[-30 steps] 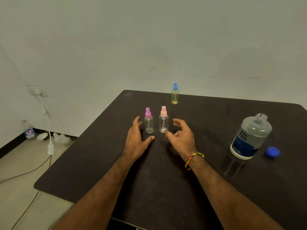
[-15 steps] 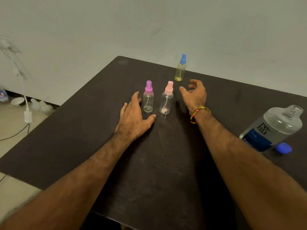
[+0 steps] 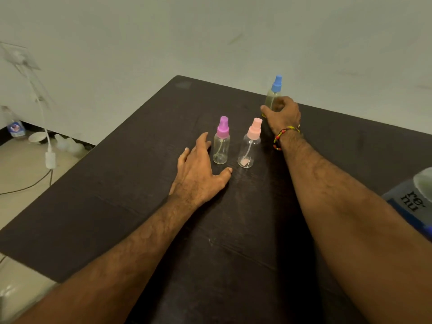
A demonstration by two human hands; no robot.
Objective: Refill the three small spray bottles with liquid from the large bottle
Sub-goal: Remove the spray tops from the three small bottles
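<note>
Three small spray bottles stand on the dark table [image 3: 233, 242]. The blue-capped bottle [image 3: 274, 92] with yellowish liquid stands farthest back, and my right hand [image 3: 284, 115] has its fingers curled round the bottle's body. The purple-capped bottle [image 3: 222, 141] and the pink-capped bottle [image 3: 250, 145] stand side by side, clear and apparently empty. My left hand [image 3: 198, 174] lies flat on the table just left of the purple-capped bottle, fingers relaxed. The large clear bottle [image 3: 413, 202] with a blue "renu" label shows partly at the right edge.
A grey wall runs behind the table. On the floor at the left lie a white cable with an adapter [image 3: 50, 160], a small bottle [image 3: 15, 128] and a white bowl [image 3: 37, 137].
My right hand has reached past the pink-capped bottle to the back and closed round the blue-capped bottle. The left hand stays put. The camera has leaned in and turned left.
</note>
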